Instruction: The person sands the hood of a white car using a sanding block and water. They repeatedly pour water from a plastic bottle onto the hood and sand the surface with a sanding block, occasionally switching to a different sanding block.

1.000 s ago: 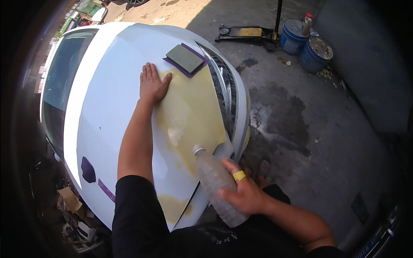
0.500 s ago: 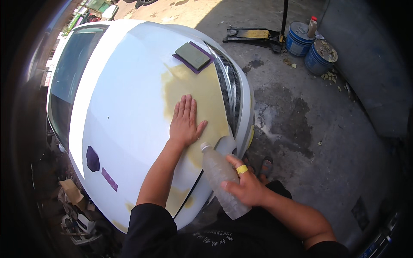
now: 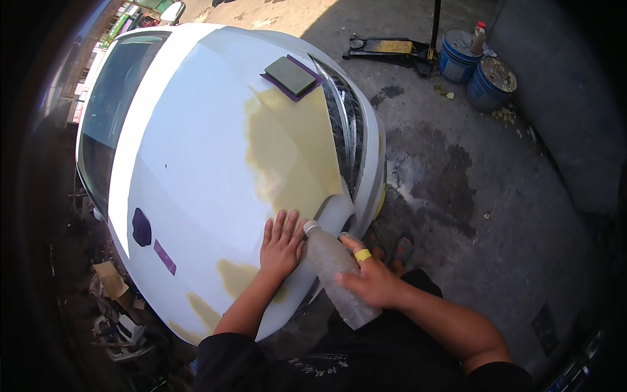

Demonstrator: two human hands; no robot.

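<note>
My left hand [image 3: 281,244] lies flat on the white car hood [image 3: 196,157], fingers stretched out, at the near end of a large yellowish patch [image 3: 287,144]. Smaller yellowish patches [image 3: 236,277] show nearer my left arm. Wrapped around a translucent plastic bottle [image 3: 336,274], my right hand [image 3: 371,277] holds it tilted, its white cap close to my left fingers. Cloudy, pale contents fill the bottle. A yellow band circles one right finger. At the far end of the large patch, a grey-green sanding block [image 3: 290,76] rests on a purple sheet [image 3: 318,80].
A dark purple pad [image 3: 141,227] and a purple strip [image 3: 165,257] lie on the hood at left. The headlight [image 3: 346,124] borders the patch. Beyond the car stand a floor jack [image 3: 388,52] and two blue buckets [image 3: 458,57]. Scrap parts [image 3: 117,333] lie at lower left.
My left hand has slid toward me along the hood, off the middle of the large yellowish patch. The right hand keeps hold of the bottle, nearly unmoved.
</note>
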